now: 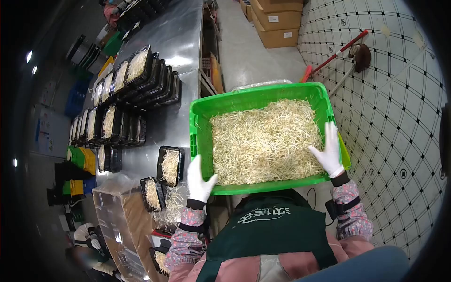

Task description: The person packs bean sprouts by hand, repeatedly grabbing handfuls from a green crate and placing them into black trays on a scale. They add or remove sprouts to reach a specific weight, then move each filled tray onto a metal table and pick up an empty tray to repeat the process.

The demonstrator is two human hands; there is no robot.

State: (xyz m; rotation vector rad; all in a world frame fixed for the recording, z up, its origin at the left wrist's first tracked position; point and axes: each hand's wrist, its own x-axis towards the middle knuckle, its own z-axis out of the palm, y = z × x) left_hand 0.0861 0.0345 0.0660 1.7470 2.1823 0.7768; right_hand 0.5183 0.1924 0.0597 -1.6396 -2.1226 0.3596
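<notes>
A green plastic crate (263, 189) full of bean sprouts (268, 141) is in front of my body. My left hand (199, 182), in a white glove, is at its near left corner, with the thumb over the rim and the fingers along the outer side. On the right side, my right hand (330, 151), also gloved, grips the wall with the thumb pointing inward. Beside my left hand, a black tray (170, 165) of sprouts stands on the steel table (181, 101). Another black tray (152, 194) leans close to it, near loose sprouts (174, 207).
Stacks of packed black trays (141, 77) line the table's left side. A carton wrapped in plastic (123, 225) is at lower left. Brown boxes (277, 21) and a red-handled tool (340, 52) are by the tiled wall (390, 103). Another person (94, 244) is at lower left.
</notes>
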